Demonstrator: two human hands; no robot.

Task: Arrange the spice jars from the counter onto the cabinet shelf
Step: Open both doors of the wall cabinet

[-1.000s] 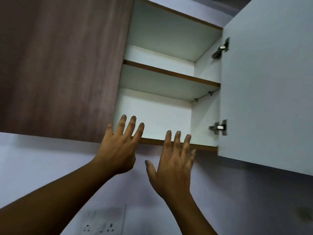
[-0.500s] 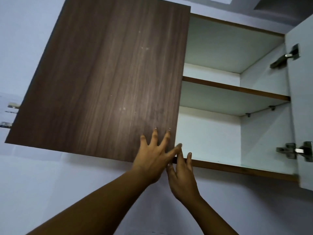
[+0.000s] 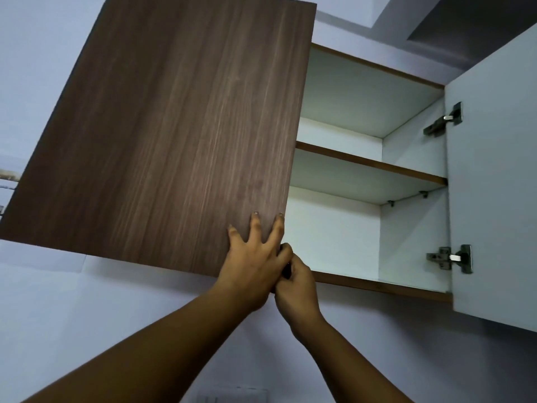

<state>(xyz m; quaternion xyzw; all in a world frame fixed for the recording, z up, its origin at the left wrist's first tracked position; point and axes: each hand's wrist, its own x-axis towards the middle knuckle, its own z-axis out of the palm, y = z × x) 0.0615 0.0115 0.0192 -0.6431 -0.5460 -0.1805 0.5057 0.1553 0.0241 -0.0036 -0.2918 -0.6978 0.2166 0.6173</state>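
Observation:
No spice jars are in view. The wall cabinet has a brown wood-grain left door (image 3: 174, 141) and a white-backed right door (image 3: 494, 199) swung open. Inside, the bottom shelf (image 3: 377, 285) and the middle shelf (image 3: 369, 164) hold nothing. My left hand (image 3: 252, 266) lies flat on the left door's lower right corner, fingers spread. My right hand (image 3: 296, 289) is curled just beside and partly behind it, fingers wrapped around that door's bottom corner edge.
Metal hinges (image 3: 449, 258) stick out from the open right door into the cabinet opening. A wall socket plate (image 3: 232, 395) shows at the bottom edge. A rack end (image 3: 8, 175) pokes out left of the cabinet. The wall is pale.
Both hands moved left from the bottom shelf edge to the left door's corner. My right hand went from flat and open to curled on the door edge. The view shifted left.

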